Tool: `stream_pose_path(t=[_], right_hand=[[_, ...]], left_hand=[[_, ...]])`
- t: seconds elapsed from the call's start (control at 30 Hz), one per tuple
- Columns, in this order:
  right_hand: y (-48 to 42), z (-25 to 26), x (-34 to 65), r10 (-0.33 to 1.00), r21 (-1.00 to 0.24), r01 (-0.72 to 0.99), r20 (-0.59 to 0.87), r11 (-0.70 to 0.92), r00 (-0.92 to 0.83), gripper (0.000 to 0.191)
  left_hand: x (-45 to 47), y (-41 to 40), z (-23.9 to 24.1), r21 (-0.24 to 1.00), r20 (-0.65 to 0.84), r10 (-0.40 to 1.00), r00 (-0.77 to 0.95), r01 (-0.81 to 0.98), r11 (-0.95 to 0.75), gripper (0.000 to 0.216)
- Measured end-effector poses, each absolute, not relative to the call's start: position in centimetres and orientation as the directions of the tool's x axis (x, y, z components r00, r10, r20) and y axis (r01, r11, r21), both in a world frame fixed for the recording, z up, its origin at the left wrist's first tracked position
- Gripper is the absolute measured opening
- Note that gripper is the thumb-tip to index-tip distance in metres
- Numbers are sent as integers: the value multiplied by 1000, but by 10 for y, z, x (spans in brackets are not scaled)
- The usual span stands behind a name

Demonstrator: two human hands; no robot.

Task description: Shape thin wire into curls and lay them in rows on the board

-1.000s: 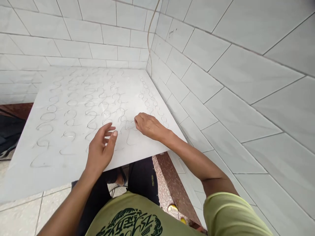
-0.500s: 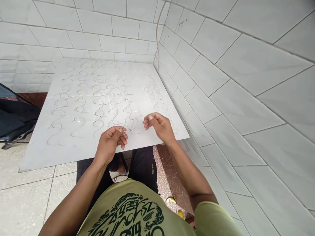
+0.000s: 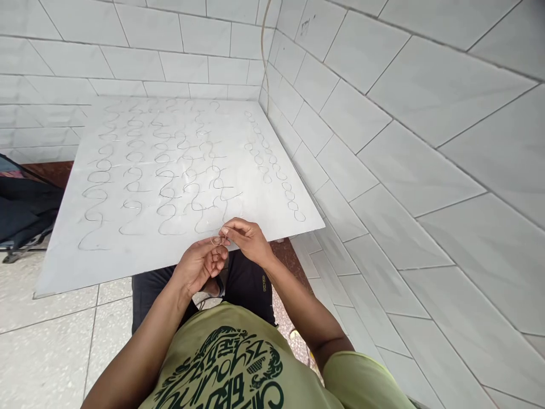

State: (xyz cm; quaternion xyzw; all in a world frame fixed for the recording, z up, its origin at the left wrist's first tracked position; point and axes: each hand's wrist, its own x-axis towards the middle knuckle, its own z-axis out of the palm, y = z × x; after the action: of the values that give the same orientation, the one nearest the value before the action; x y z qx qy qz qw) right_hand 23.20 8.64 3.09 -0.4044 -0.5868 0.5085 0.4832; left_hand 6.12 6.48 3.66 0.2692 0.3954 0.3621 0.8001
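Both my hands meet lower centre of frame, over the near edge of the white board (image 3: 63, 272). Left hand (image 3: 199, 266) comes up from lower left, palm partly up, fingers curled. Right hand (image 3: 249, 241) comes in from lower right, back of hand up, elbow bent, forearm slanting toward centre. Grip: narrow pinch both sides, thumb to fingers, on one thin strand (image 3: 212, 242) between the fingertips. Strand's fine, pale, bent in a small arc; ends hidden by my fingers, can't tell the material.

Board's flat, smooth, faint sheen, fills left to centre. On it: hair-fine curvy lines (image 3: 166, 176) in rough columns, S-bends and open loops. Chains of small loops (image 3: 279, 170) run diagonally down its right side.

Around: glossy grey-white tiled wall (image 3: 413, 170), dark joints, whole right side; thin cable (image 3: 263, 40) down the corner, top centre. Dark fabric item (image 3: 25, 199) at left edge. Speckled floor (image 3: 55, 329) lower left. Green shirt (image 3: 213, 363), dark print, bottom centre.
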Motion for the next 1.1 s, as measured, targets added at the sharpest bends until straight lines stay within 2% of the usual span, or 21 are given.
stream_pose_path(t=[0.13, 0.23, 0.33, 0.4, 0.47, 0.53, 0.63, 0.73, 0.87, 1.03, 1.1], right_hand=[[86, 22, 234, 977, -993, 0, 115, 117, -179, 35], [85, 18, 236, 972, -997, 4, 72, 75, -222, 36], [78, 18, 235, 961, -941, 245, 186, 234, -204, 32], [72, 19, 233, 914, -766, 500, 344, 405, -214, 29], [66, 20, 229, 844, -527, 677, 449, 514, -293, 29], [62, 19, 225, 791, -345, 748, 480, 568, -379, 30], [60, 16, 221, 750, -224, 767, 489, 601, -445, 29], [59, 14, 219, 734, -191, 768, 499, 611, -460, 28], [55, 14, 220, 724, -203, 751, 508, 628, -468, 27], [52, 20, 229, 774, -426, 678, 524, 599, -355, 22], [54, 25, 234, 802, -454, 694, 511, 558, -310, 25]], left_hand=[[53, 64, 33, 909, -314, 932, 183, -227, 350, 29], [46, 66, 34, 957, -228, 963, 144, -149, 249, 32], [45, 64, 37, 990, -140, 990, 33, 24, 140, 35], [48, 60, 39, 982, -57, 996, -73, 173, 69, 33], [54, 55, 41, 976, -20, 996, -88, 214, 39, 32], [60, 51, 41, 987, -41, 998, -46, 156, 48, 32], [64, 52, 40, 994, -107, 994, -22, 28, 107, 33], [63, 55, 36, 964, -209, 978, 20, -163, 210, 31], [60, 57, 28, 857, -329, 939, 95, -388, 339, 29], [52, 58, 26, 837, -312, 944, 107, -439, 326, 26], [49, 59, 27, 866, -286, 952, 110, -395, 306, 26]])
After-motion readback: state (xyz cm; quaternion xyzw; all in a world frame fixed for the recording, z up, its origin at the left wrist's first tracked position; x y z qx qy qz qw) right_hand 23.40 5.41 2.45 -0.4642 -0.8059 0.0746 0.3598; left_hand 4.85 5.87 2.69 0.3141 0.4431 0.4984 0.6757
